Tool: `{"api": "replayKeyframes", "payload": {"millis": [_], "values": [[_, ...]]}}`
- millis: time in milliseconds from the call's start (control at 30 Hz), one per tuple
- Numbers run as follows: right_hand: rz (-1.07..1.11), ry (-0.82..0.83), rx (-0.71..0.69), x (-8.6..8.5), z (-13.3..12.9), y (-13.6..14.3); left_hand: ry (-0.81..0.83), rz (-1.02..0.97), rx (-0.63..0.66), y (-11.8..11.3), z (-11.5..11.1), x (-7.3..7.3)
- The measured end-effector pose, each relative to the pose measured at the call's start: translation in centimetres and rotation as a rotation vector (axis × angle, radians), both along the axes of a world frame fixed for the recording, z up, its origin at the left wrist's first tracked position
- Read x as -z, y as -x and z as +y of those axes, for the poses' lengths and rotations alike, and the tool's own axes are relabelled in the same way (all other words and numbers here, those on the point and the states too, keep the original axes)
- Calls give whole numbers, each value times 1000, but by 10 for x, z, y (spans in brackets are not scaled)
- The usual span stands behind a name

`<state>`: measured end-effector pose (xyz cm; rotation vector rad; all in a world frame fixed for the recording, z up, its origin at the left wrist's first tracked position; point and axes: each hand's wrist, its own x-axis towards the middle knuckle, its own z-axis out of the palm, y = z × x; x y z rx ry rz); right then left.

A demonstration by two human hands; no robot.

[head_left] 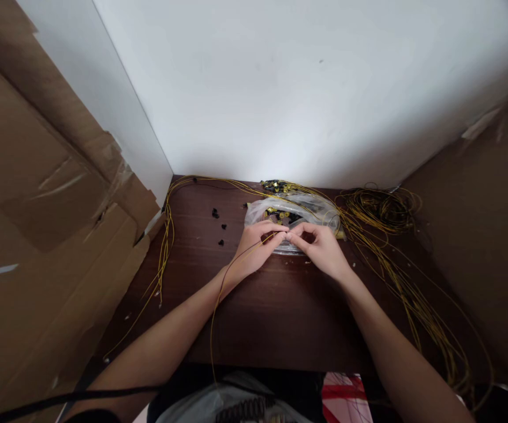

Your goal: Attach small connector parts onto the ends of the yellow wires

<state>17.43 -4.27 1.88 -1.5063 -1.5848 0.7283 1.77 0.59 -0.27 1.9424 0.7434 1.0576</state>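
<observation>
My left hand (260, 239) is closed in a pinch on a thin yellow-and-black wire (236, 258), which trails down over my left wrist toward the front edge. Against its fingertips, my right hand (318, 242) pinches as well; whatever lies between those fingers is too small to make out. Just behind both hands sits a clear plastic bag (324, 214), open at the top, with small yellow and black parts (280, 214) inside. My hands cover part of the bag's near side.
Several small black pieces (216, 213) lie left on the dark table (263, 317). Yellow wires (166, 235) run along the left and back; a coiled bundle (377, 208) spreads down the right. Cardboard (51, 235) flanks the left, and a white wall (280, 88) rises behind.
</observation>
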Motion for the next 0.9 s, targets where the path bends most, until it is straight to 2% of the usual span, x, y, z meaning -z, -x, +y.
{"api": "replayKeyframes", "payload": {"millis": [233, 467, 633, 900], "values": [[28, -6, 20, 0, 0, -1, 24, -16, -1, 2, 2, -1], [67, -9, 77, 0, 0, -6, 53, -51, -74, 6, 3, -8], [50, -16, 40, 1, 0, -2, 46, -50, -75, 4, 2, -4], [16, -42, 29, 3, 1, 2, 15, -15, -7, 0, 0, 1]]}}
